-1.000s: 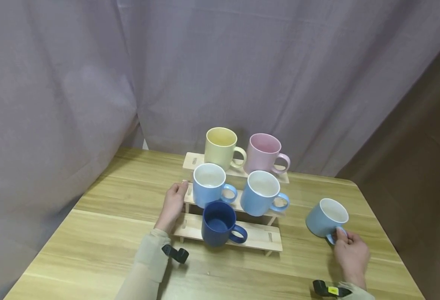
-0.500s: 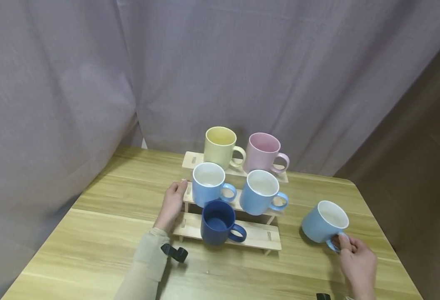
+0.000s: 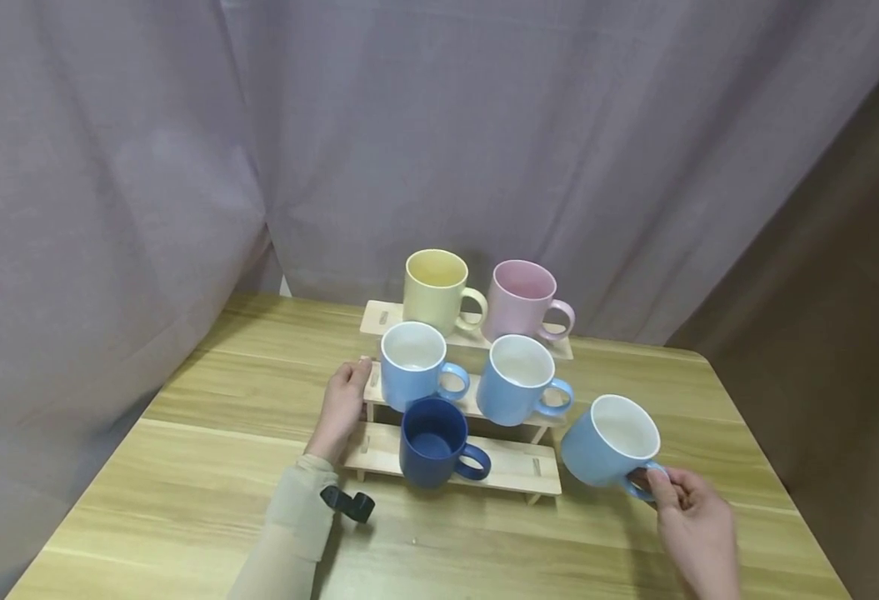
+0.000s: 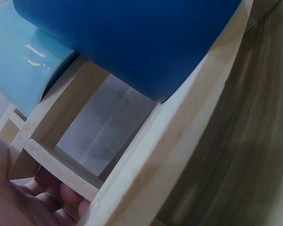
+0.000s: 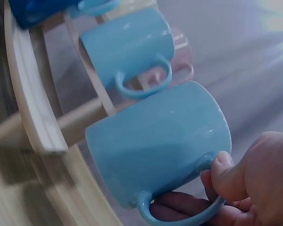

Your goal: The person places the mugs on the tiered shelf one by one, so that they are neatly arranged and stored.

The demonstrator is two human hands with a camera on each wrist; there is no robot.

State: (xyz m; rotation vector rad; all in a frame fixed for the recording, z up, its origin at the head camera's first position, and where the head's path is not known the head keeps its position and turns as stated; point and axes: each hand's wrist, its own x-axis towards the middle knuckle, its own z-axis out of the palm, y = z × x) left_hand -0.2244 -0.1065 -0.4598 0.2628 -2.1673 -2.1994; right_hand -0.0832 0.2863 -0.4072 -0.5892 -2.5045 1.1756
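Observation:
By its handle, my right hand [image 3: 697, 521] holds a light blue mug [image 3: 598, 454], tilted, just right of a three-tier wooden rack [image 3: 510, 467]. The right wrist view shows thumb and fingers round the handle of this light blue mug [image 5: 155, 146]. My left hand [image 3: 340, 408] grips the left end of the rack's middle tier; in the left wrist view its fingers curl under the wooden side piece [image 4: 61, 167]. Two light blue mugs stand on the middle tier, the left mug [image 3: 409, 379] and the right mug [image 3: 510, 392]. A dark blue mug [image 3: 427, 454] stands on the lowest tier.
On the top tier stand a yellow mug [image 3: 432, 304] and a pink mug [image 3: 514, 312], handles to the right. The rack stands on a wooden table [image 3: 222, 467]. A grey curtain [image 3: 439, 125] hangs behind the table, and a brown one [image 3: 821, 333] on the right.
My right hand has lifted the light blue mug off the table and carried it left towards the rack. My left hand keeps its hold on the rack.

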